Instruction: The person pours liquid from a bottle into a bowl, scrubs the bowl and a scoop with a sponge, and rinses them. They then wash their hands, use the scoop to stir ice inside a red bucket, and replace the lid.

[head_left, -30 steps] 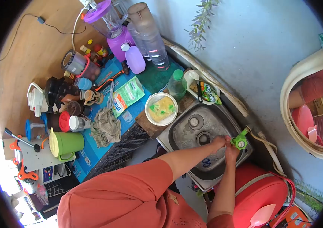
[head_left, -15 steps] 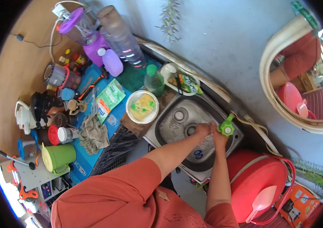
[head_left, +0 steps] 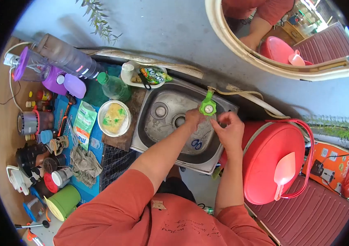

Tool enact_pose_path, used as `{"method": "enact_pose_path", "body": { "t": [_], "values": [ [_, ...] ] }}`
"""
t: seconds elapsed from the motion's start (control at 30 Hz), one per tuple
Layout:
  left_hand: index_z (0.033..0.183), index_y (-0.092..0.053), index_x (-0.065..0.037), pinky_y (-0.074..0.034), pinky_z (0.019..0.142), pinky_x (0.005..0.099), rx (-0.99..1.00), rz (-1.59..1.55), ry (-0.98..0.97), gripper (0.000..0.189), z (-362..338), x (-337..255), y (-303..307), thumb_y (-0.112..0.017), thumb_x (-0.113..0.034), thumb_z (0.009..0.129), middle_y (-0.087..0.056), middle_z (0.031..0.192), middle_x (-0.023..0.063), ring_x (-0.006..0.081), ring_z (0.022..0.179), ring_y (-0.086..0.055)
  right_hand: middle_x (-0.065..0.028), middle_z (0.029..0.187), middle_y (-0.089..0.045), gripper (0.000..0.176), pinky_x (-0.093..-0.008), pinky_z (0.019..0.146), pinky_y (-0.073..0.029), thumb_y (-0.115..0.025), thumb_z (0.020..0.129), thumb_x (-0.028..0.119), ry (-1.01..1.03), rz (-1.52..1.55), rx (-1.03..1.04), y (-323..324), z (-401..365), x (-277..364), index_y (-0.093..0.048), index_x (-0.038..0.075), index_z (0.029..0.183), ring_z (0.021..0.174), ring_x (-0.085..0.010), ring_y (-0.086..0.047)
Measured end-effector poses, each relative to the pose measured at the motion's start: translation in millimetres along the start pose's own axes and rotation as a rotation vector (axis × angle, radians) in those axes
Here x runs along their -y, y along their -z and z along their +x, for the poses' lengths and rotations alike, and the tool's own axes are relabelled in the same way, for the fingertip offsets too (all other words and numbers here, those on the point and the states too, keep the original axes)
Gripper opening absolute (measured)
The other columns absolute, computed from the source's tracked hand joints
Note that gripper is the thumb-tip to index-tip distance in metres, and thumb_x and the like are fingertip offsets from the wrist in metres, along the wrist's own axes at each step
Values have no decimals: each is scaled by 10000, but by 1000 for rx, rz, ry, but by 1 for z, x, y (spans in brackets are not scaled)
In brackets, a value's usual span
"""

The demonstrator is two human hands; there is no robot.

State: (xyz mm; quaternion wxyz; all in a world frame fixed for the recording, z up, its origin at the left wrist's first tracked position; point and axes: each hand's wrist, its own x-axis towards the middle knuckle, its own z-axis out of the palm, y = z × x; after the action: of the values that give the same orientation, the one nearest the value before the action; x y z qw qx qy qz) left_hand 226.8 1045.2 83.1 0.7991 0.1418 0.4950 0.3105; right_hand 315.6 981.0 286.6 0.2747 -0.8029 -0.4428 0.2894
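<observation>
A green tap (head_left: pixel 208 107) juts from the wall over the steel sink (head_left: pixel 164 152). My left hand (head_left: pixel 193 117) is in the basin just below and left of the tap; its fingertips are partly hidden, and nothing shows in it. To the tap's right, my right hand (head_left: pixel 230 129) is raised by the sink rim, thumb and fingers apart, with nothing in it. A blue pair of finger loops, like scissor handles (head_left: pixel 196 144), lies on the sink floor near my left forearm.
A white tub with a yellow sponge (head_left: pixel 114 117) stands left of the sink. Behind it are a green bottle (head_left: pixel 115 87) and a tray of sachets (head_left: pixel 154 76). A big red lidded bucket (head_left: pixel 275 160) with a pink scoop (head_left: pixel 284 172) borders the sink's right side.
My hands were close together beside the tap; now my right hand has drawn away to the right, its fingers spreading. The whole view has shifted, so the sink sits further left.
</observation>
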Motion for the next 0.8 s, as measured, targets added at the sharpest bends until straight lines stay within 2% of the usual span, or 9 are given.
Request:
{"method": "enact_pose_path", "body": {
  "t": [0.07, 0.17, 0.27, 0.33, 0.4, 0.5, 0.57, 0.67, 0.8],
  "values": [
    [967, -666, -6, -523, 630, 294, -4, -97, 43, 139, -4, -6, -4, -584, -114, 937, -667, 898, 87, 199, 776, -661, -160, 1072, -677, 370, -354, 856, -521, -816, 693, 138, 481, 78, -184, 13, -6, 36, -660, 28, 1010, 944, -279, -656],
    [1015, -675, -23, -531, 642, 300, 45, -108, 63, 158, -3, -8, -5, -592, -134, 938, -673, 878, 60, 186, 796, -660, -164, 1256, -600, 548, -390, 969, -476, -793, 707, 114, 673, 3, -50, 19, -1, 54, -600, 62, 1218, 1152, -326, -576],
    [1063, -673, -20, -545, 679, 332, 81, -99, 120, 205, -2, -9, 8, -622, -153, 915, -686, 921, 69, 195, 814, -663, -173, 1211, -635, 555, -385, 994, -475, -800, 712, 92, 697, -131, 40, 15, 3, 47, -618, 64, 1236, 1152, -322, -599],
    [1043, -682, -18, -547, 721, 365, 127, 524, -226, 220, -1, -10, 33, -654, -166, 882, -702, 986, 103, 233, 839, -680, -169, 1206, -636, 507, -398, 974, -484, -783, 739, 109, 686, -119, 17, 30, -12, 58, -624, 64, 1218, 1133, -335, -601],
    [976, -700, -12, -539, 748, 383, -15, 788, -750, 204, 42, 29, 85, -660, -173, 857, -714, 961, 154, 277, 842, -693, -165, 1201, -636, 459, -412, 953, -494, -766, 765, 127, 664, -115, -35, 51, -27, 71, -630, 63, 1199, 1113, -348, -603],
    [890, -718, -24, -533, 722, 415, -70, 1157, -651, 178, -77, -73, 74, -669, -188, 843, -710, 823, 181, 331, 795, -691, -150, 1049, -693, 328, -405, 865, -533, -750, 810, 178, 635, -123, -155, 104, -61, 67, -679, 47, 1102, 979, -330, -656],
    [831, -695, -15, -530, 699, 408, -155, 1346, -712, 181, -97, -96, 84, -721, -191, 802, -695, 799, 192, 331, 768, -687, -153, 1031, -696, 323, -400, 858, -534, -750, 810, 189, 536, -145, -251, 142, -84, 60, -682, 40, 1088, 962, -328, -660],
    [842, -684, 0, -532, 694, 394, -38, 1349, -801, 145, -139, -125, 76, -716, -137, 807, -696, 781, 183, 320, 745, -694, -169, 991, -704, 295, -399, 826, -535, -734, 828, 249, 428, -187, -430, 198, -111, 42, -703, 28, 1020, 898, -325, -685],
    [888, -689, 7, -539, 699, 384, 33, 1403, -893, 121, -184, -161, 82, -692, -94, 822, -707, 825, 183, 303, 759, -707, -193, 997, -700, 299, -406, 827, -535, -741, 785, 230, 54, -251, -518, 256, -150, 6, -711, 34, 1009, 920, -347, -680]
  ]
}}
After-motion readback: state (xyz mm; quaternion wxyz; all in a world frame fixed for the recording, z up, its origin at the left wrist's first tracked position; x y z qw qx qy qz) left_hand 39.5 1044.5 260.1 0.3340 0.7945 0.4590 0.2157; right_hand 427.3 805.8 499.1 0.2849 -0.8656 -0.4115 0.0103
